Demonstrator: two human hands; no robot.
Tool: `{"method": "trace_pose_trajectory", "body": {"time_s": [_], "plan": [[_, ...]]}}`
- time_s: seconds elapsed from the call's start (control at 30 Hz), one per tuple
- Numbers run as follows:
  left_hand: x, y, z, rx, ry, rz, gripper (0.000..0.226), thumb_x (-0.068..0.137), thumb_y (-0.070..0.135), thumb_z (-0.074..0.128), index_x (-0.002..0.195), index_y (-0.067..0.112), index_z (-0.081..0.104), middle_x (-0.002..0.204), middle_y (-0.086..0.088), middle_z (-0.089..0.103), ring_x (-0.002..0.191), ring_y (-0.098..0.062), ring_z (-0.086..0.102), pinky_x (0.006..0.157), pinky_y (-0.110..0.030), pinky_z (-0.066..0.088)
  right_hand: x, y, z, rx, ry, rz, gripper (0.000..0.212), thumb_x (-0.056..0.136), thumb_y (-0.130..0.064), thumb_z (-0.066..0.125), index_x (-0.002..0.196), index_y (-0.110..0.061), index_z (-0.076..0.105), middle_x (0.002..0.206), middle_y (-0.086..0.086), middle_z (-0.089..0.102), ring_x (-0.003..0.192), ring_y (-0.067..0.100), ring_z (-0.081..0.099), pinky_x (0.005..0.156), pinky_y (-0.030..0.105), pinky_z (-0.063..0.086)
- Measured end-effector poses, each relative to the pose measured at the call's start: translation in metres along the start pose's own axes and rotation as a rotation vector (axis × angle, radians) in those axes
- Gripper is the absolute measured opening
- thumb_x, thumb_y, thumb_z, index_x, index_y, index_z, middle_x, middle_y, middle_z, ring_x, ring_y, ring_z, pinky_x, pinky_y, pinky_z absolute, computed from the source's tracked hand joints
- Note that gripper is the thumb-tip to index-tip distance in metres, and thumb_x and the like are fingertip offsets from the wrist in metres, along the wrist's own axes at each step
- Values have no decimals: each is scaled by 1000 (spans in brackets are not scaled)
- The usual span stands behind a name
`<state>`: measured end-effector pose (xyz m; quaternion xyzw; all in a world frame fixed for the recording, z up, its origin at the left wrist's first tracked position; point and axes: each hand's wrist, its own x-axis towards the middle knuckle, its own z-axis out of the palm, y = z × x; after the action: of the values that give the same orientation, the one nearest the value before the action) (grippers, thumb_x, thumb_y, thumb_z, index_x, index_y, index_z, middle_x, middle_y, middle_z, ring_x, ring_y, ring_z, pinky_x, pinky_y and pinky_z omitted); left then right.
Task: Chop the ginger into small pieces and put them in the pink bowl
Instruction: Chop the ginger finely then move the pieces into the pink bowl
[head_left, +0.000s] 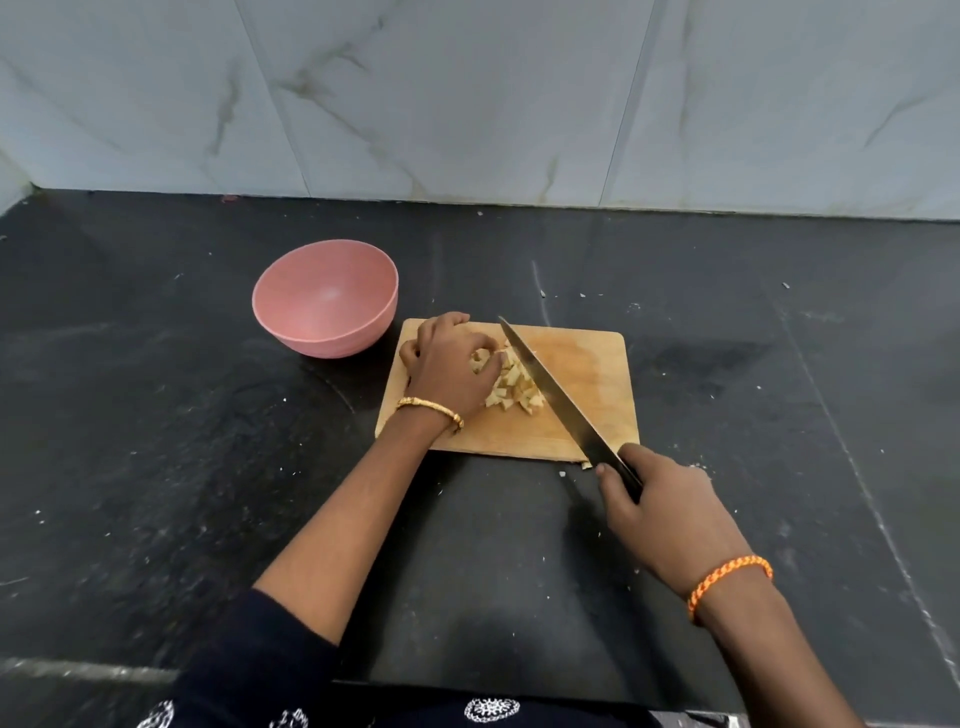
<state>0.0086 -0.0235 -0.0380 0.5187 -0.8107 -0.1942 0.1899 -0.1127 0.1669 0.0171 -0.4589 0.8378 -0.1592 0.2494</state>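
Note:
A heap of pale chopped ginger pieces (511, 387) lies on a wooden cutting board (587, 374) in the middle of the black counter. My left hand (449, 364) sits on the left side of the heap, fingers curled over the ginger. My right hand (662, 512) grips the handle of a long knife (550, 389), whose blade lies slanted along the right edge of the heap, tip pointing away from me. The pink bowl (324, 299) stands just left of the board with nothing visible inside.
The black stone counter (779, 389) spreads all around, speckled with small white crumbs. A marble-tiled wall (467, 93) closes off the back. A tiny ginger scrap (562, 474) lies off the board's near edge.

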Motion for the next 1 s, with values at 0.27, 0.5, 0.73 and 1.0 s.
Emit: {"method": "trace_pose_trajectory", "body": {"time_s": [0.27,0.5,0.73,1.0], "plan": [[10,3,-6,-39,-166,-18,22,79,35,67,100,31,65,140,3,38,132,-20,26,101,-43,20,11,-6,-8,-46,-63,70,24,96,-34,42,98,-17,59,81,6,63,73,22,62,71,34,54],[16,10,-9,-70,-114,0,13,83,21,64,93,30,65,120,7,55,122,-16,35,88,-36,19,8,-6,-14,-4,-71,59,25,97,-33,44,102,-15,61,78,5,63,69,17,60,67,29,51],[14,10,-25,-328,3,-49,9,84,24,65,90,28,70,86,9,70,96,-11,60,95,-38,31,5,-2,-7,84,31,66,27,95,-32,48,95,-10,63,72,10,63,66,22,60,61,29,48],[23,51,4,-383,-88,-63,6,75,33,72,78,28,73,82,8,72,92,-15,62,92,-36,36,-1,9,-2,235,134,192,27,95,-28,49,86,-6,62,69,9,58,62,18,52,51,22,35]]}}
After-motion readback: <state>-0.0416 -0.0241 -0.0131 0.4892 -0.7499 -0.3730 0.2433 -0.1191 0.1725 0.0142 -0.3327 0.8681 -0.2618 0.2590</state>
